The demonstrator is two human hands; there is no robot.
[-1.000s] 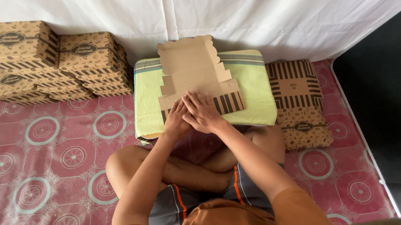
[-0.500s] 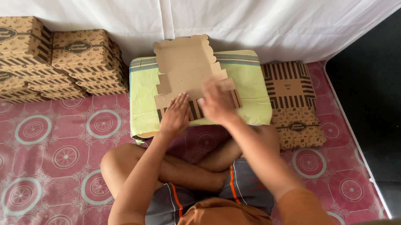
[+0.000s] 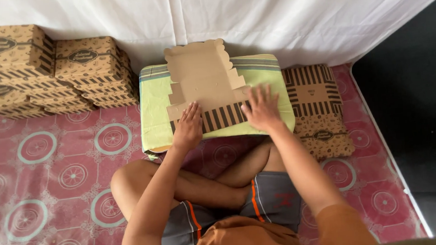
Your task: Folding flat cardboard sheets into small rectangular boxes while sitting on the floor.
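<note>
While flat, cardboard blank (image 3: 203,83) under left hand (image 3: 188,129), right hand (image 3: 261,108)

You've got one view only, from the camera on your head, looking steeply down and forward over your crossed legs. It sits close: your forearms fill the lower middle, the green cushion (image 3: 157,116) lies just ahead, and the white curtain (image 3: 297,16) closes the top edge.

I'm seeing soft, even daylight glowing through the white curtain (image 3: 272,13); shadows below it are staying faint, no glare. Focus is holding sharp, edges bending slightly; right of it is going dark.
</note>
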